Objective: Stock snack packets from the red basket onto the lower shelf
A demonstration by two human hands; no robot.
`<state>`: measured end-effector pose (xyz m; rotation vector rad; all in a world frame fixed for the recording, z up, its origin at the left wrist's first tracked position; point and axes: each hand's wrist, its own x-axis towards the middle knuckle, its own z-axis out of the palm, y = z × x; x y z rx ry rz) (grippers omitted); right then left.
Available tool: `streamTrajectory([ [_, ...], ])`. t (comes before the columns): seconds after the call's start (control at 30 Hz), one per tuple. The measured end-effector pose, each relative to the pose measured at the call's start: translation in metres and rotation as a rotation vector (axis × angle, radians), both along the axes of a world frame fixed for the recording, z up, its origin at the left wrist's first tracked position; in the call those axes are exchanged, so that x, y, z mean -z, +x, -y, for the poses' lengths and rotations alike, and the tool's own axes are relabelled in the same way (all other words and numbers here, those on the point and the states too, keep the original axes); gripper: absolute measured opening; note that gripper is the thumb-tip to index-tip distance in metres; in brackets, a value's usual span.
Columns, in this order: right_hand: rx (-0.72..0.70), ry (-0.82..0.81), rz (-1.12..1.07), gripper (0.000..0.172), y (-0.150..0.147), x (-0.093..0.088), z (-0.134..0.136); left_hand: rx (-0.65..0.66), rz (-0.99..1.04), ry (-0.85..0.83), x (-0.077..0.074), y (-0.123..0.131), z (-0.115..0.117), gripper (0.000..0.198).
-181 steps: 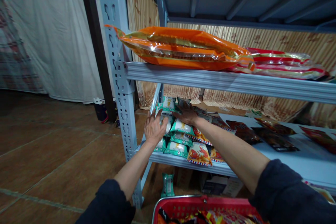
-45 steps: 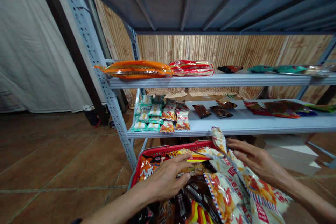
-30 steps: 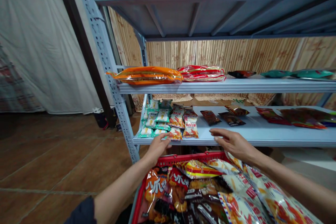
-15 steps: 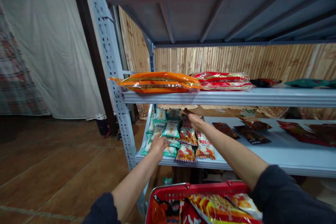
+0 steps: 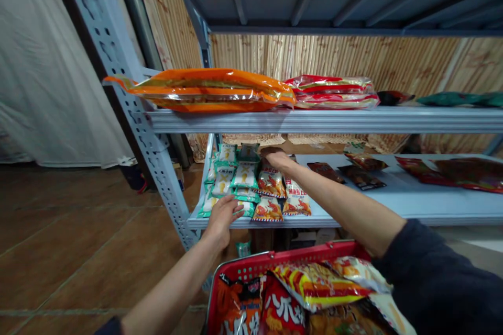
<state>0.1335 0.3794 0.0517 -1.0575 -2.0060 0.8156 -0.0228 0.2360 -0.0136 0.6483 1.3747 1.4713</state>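
Observation:
My left hand [image 5: 223,218] rests with spread fingers on the front of a stack of white-and-green snack packets [image 5: 236,178] on the lower steel shelf [image 5: 412,212]. My right hand [image 5: 275,158] reaches deep over white-and-red chicken-print packets [image 5: 271,193], its fingers curled at the back of the pile. Whether those fingers grip a packet is hidden. Below my forearms, a red plastic basket [image 5: 286,257] holds a heap of printed snack bags [image 5: 314,285].
Dark foil packets [image 5: 361,178] and red bags [image 5: 467,174] lie further right on the lower shelf. An orange bag [image 5: 208,91] and a red bag [image 5: 334,91] sit on the shelf above. A perforated steel upright [image 5: 118,89] stands left, beside a brown tiled floor [image 5: 90,256].
Since the frames at 1.5 and 1 second ago, both hands have left the basket and reached onto the lower shelf. Over the last half second, my left hand shifted slightly toward the shelf's front edge.

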Motion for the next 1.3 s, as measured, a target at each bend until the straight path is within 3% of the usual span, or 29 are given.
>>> streamTrajectory([
  [0.13,0.147,0.046,0.120,0.029,0.051,-0.004,0.041,0.464,-0.093,-0.029,0.001,0.019,0.043,0.021],
  [0.23,0.041,0.015,0.253,0.029,0.092,-0.002,0.088,0.800,-0.294,0.011,0.002,0.041,0.077,0.022],
  [0.3,-0.039,0.025,0.374,0.028,0.117,0.004,0.123,0.913,-0.524,0.094,0.004,0.054,0.098,0.023],
  [0.37,-0.146,0.023,0.454,0.028,0.139,0.014,0.159,0.926,-0.825,0.266,0.010,0.063,0.114,0.026],
  [0.47,-0.178,0.000,0.525,0.027,0.163,0.030,0.209,0.895,-1.207,0.493,0.022,0.072,0.128,0.046],
  [0.53,-0.205,0.009,0.545,0.027,0.175,0.038,0.236,0.875,-1.355,0.545,0.030,0.076,0.132,0.054],
  [0.67,-0.167,-0.007,0.492,0.028,0.191,0.048,0.269,0.857,-1.545,0.592,0.038,0.085,0.133,0.049],
  [0.87,-0.105,-0.030,0.441,0.029,0.200,0.054,0.285,0.857,-1.706,0.632,0.039,0.099,0.135,0.036],
  [1.03,-0.079,-0.046,0.417,0.028,0.206,0.056,0.290,0.877,-1.685,0.596,0.044,0.098,0.130,0.028],
  [1.3,-0.048,-0.029,0.450,0.029,0.213,0.074,0.281,0.937,-1.612,0.553,0.058,0.088,0.125,0.039],
])
